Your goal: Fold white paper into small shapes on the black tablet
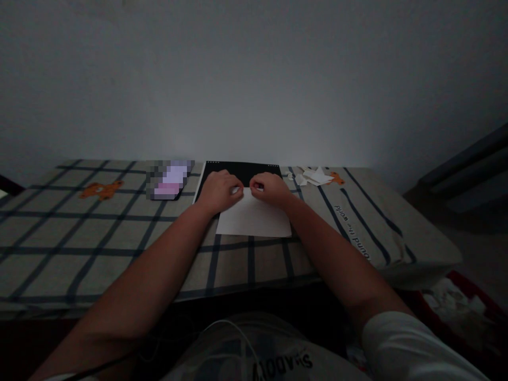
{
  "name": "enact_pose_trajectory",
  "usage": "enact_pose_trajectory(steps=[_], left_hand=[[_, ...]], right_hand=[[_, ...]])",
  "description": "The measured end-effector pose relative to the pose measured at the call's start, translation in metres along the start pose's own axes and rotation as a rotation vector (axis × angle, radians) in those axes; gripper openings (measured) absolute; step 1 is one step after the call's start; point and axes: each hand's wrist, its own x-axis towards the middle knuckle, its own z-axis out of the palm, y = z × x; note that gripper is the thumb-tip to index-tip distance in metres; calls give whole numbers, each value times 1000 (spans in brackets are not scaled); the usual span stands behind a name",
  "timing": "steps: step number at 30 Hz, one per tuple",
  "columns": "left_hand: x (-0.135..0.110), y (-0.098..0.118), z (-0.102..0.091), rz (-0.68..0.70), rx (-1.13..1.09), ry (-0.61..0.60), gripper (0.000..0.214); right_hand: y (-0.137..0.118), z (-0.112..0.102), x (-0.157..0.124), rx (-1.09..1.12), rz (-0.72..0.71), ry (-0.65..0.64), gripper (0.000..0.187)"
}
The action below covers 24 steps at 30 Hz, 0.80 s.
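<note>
A white sheet of paper [254, 218] lies partly on a black board [242, 170], which rests on the checked cloth [99, 233] of a mattress. My left hand [218, 191] pinches the paper's far edge from the left, fingers curled together. My right hand [270, 189] pinches the same edge from the right. The two hands sit close together, fingertips almost touching above the sheet's top edge. The room is dim.
A blurred phone-like object [170, 180] lies left of the board. Folded white paper pieces [313, 176] sit to the right near the wall. An orange bear print [101, 189] marks the cloth at left. Red cloth [460, 301] lies on the floor at the right.
</note>
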Motion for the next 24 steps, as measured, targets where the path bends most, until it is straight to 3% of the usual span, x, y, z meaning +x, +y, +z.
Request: enact_pose_trajectory(steps=[7, 15, 24], left_hand=[[1, -13, -4, -49, -22, 21, 27], [0, -19, -5, -119, -21, 45, 25], [-1, -2, 4, -33, -34, 16, 27]], right_hand=[[15, -10, -4, -24, 83, -12, 15], [29, -25, -9, -207, 213, -9, 10], [3, -3, -3, -67, -88, -89, 31]])
